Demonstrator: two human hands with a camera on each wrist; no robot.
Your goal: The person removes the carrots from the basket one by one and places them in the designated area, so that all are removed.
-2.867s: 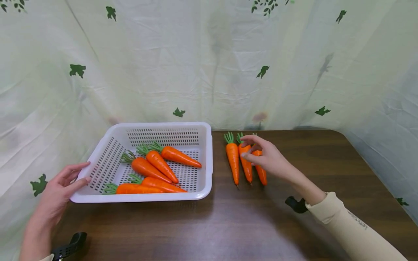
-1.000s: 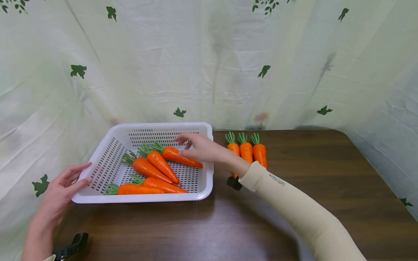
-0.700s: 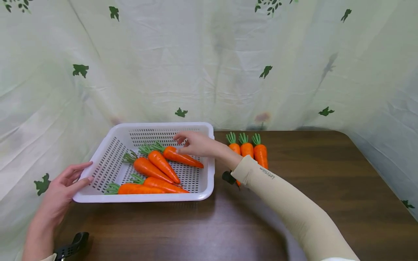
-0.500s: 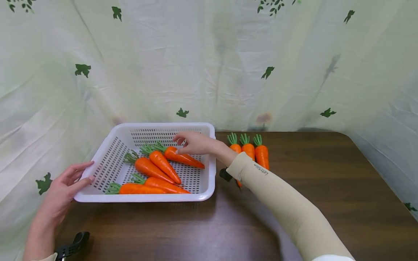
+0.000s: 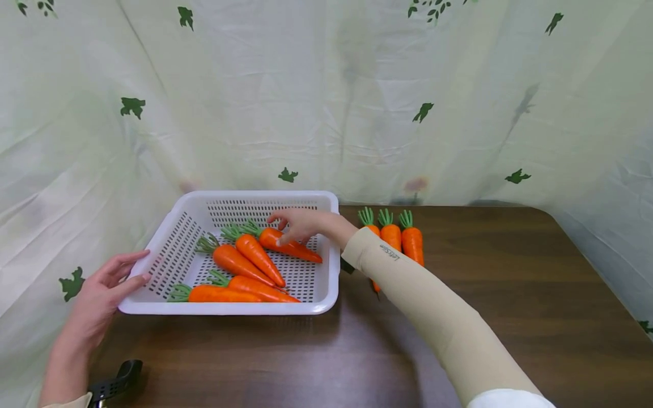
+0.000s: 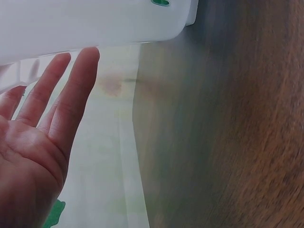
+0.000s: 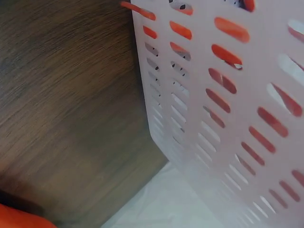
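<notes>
A white plastic basket (image 5: 229, 309) with slotted walls holds several orange carrots (image 5: 232, 265) with green tops. My left hand (image 5: 97, 300) holds its left end, with the thumb over the rim; in the left wrist view, the fingers (image 6: 85, 76) reach up to the rim's underside. Inside the basket, my right hand (image 5: 301, 225) is over the back-right carrot (image 5: 296, 250), fingers on its far side and thumb near its front, loosely bent. Firm contact cannot be made out. The right wrist view shows the basket's outer wall (image 7: 199, 95), which hides most of that hand.
Three more carrots (image 5: 412, 243) lie side by side on the brown wooden table (image 5: 510, 272), right of the basket, partly behind the right sleeve. A pale curtain (image 5: 388, 102) with leaf and bird prints hangs behind and at both sides.
My right hand has gone from above the table carrots into the basket, then sunk slightly toward the back-right carrot. The left hand stays at the rim. The whole view has shifted slightly.
</notes>
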